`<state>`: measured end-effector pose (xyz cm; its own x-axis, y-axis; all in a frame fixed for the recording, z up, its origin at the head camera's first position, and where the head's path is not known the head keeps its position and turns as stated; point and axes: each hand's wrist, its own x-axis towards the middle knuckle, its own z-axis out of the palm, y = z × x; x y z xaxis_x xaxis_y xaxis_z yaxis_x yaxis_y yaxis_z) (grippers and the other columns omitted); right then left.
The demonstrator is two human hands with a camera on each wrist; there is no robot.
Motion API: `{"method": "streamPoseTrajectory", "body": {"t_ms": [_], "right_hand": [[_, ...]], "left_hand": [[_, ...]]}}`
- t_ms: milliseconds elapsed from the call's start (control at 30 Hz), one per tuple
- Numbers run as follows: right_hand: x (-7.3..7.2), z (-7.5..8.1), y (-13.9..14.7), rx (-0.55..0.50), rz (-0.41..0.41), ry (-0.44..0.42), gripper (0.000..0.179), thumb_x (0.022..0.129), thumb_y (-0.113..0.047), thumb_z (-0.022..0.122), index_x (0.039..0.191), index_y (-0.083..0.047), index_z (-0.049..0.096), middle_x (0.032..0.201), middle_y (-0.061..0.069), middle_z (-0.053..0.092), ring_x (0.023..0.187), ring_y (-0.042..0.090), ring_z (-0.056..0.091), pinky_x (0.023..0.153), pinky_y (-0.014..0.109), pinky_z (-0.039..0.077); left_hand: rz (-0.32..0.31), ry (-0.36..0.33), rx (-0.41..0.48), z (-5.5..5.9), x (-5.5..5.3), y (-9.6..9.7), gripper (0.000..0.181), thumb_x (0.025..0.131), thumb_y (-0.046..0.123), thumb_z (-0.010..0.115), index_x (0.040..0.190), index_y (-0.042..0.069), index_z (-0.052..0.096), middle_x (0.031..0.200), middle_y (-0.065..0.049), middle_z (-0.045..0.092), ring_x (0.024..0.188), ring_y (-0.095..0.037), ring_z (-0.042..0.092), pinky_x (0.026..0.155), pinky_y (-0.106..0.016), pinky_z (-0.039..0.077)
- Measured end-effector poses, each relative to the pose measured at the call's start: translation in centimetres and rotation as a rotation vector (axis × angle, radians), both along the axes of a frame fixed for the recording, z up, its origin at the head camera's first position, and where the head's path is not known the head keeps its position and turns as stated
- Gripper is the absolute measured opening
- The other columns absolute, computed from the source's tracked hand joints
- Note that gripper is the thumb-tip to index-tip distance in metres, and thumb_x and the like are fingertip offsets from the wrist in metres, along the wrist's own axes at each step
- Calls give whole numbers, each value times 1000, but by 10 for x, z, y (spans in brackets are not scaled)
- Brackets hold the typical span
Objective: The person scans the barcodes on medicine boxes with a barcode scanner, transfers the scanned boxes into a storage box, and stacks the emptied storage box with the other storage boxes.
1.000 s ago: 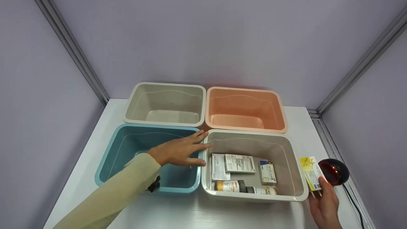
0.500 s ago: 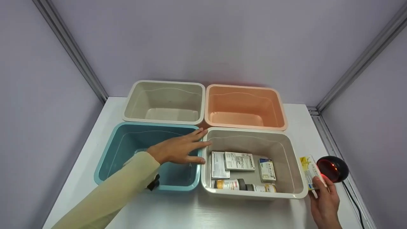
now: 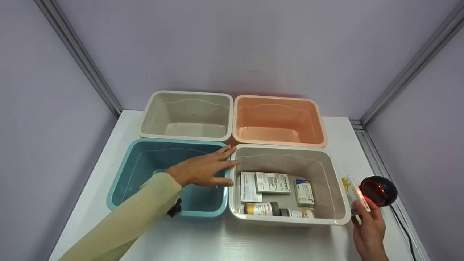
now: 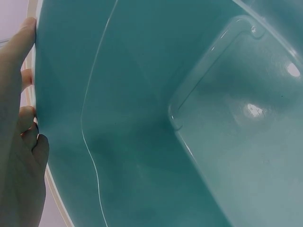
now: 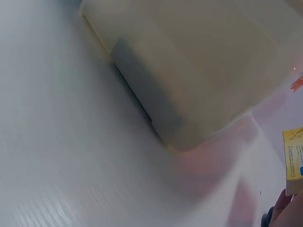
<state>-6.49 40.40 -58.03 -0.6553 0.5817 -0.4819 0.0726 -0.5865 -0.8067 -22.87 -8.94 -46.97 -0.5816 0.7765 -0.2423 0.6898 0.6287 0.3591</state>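
At the right of the head view my right hand holds a yellow-and-white medicine box between thumb and fingers. The box stands tilted beside a round black scanner with red light glowing inside, and a narrow side of it faces up. In the right wrist view the yellow face of the medicine box shows at the right edge. My left hand lies with fingers spread over the adjoining rims of the blue bin and the front grey bin. It holds nothing.
Inside the front grey bin lie two white boxes, a small blue-and-white box and two bottles with dark caps. Behind stand another grey bin and an orange bin. A cable runs from the scanner along the right wall.
My right hand has turned the medicine box, so its broad face now points more toward the scanner and looks narrower from above. My left hand keeps its place on the rims.
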Motion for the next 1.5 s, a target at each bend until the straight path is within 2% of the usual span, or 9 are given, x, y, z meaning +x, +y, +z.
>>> {"method": "streamPoseTrajectory", "body": {"t_ms": [300, 533, 700, 933, 1133, 1300, 1500], "right_hand": [[-10, 7, 3, -30, 30, 16, 34, 99, -3, 79, 123, -26, 70, 108, -15, 76, 104, 3, 70, 78, 24, 61], [-15, 12, 2, -126, 30, 39, 28, 102, -4, 75, 120, -25, 71, 104, -10, 79, 99, 5, 71, 77, 27, 63], [-17, 15, -1, -179, 42, 38, 19, 104, -11, 74, 117, -25, 70, 96, -7, 75, 95, 7, 67, 79, 25, 62], [-21, 16, -1, -282, 67, 43, 28, 106, -16, 73, 130, -30, 68, 109, -7, 76, 112, 5, 67, 91, 24, 63], [-17, 15, 0, -272, 111, 133, 23, 109, -12, 66, 127, -26, 68, 110, -6, 78, 108, 6, 70, 89, 25, 62], [-22, 31, 9, -225, 116, 243, 23, 109, -6, 64, 128, -19, 69, 113, -1, 79, 108, 9, 74, 90, 27, 61], [-46, 68, 18, -115, 116, 296, 27, 107, -3, 67, 130, -16, 63, 117, -1, 79, 108, 9, 74, 87, 27, 62]], "left_hand": [[5, -5, -5, 0, 0, 0, 84, 104, 74, 54, 174, 35, 28, 186, 4, -2, 173, -22, 0, 133, -59, 28], [6, -6, -3, -1, -2, 0, 83, 104, 75, 54, 173, 39, 26, 185, 6, -3, 172, -22, -1, 132, -59, 31], [11, -8, -2, 0, -2, 0, 83, 103, 75, 54, 173, 39, 26, 185, 6, -3, 172, -22, -2, 132, -60, 30], [12, -18, -1, 4, -1, 0, 83, 104, 73, 54, 174, 36, 27, 185, 5, -3, 172, -22, -3, 133, -60, 30], [-5, -7, 0, 4, -1, 0, 84, 104, 73, 54, 174, 34, 28, 186, 3, -1, 172, -22, -2, 132, -59, 31], [-2, -13, -2, 2, -2, 0, 84, 104, 74, 54, 174, 35, 27, 186, 3, -2, 172, -22, -3, 133, -59, 30], [5, -20, -5, -1, -1, 0, 85, 104, 75, 53, 174, 37, 26, 185, 6, -3, 172, -21, -4, 134, -59, 28]]}}
